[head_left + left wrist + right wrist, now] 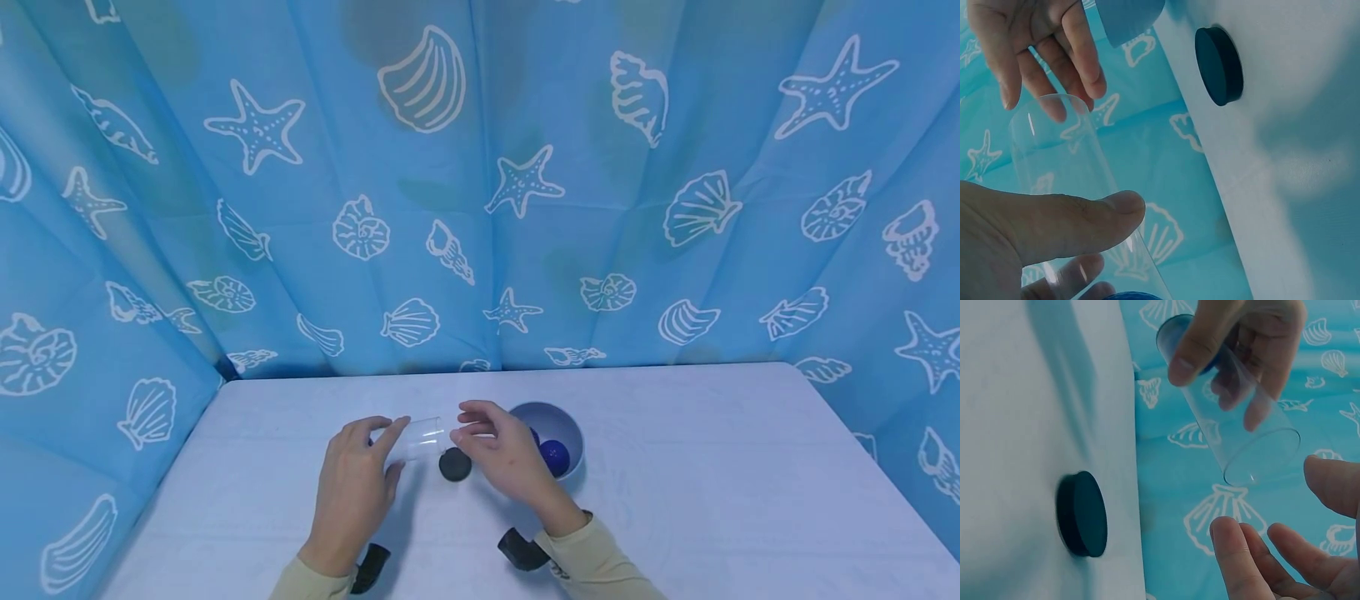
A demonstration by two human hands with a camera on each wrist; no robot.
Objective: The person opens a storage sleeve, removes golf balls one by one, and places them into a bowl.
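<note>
My left hand (pixel 352 487) grips a clear plastic cylinder (pixel 424 437) near its closed end and holds it tilted above the table. Something blue and rounded (pixel 1212 364) sits inside at that end, partly hidden by the fingers. My right hand (pixel 512 457) is by the cylinder's uncovered mouth, its fingers spread and slightly bent, with nothing in them. Below the mouth a round black lid (pixel 454 465) lies on the white table. Just behind the right hand stands a grey-blue bowl (pixel 546 408), where a dark blue ball (pixel 555 457) and part of another show.
A white cloth covers the table (pixel 697 475). Behind it and at both sides hangs a blue curtain (pixel 555 250) with white shells and starfish. Black wrist-worn pieces show at the left wrist (pixel 371 568) and right wrist (pixel 521 550).
</note>
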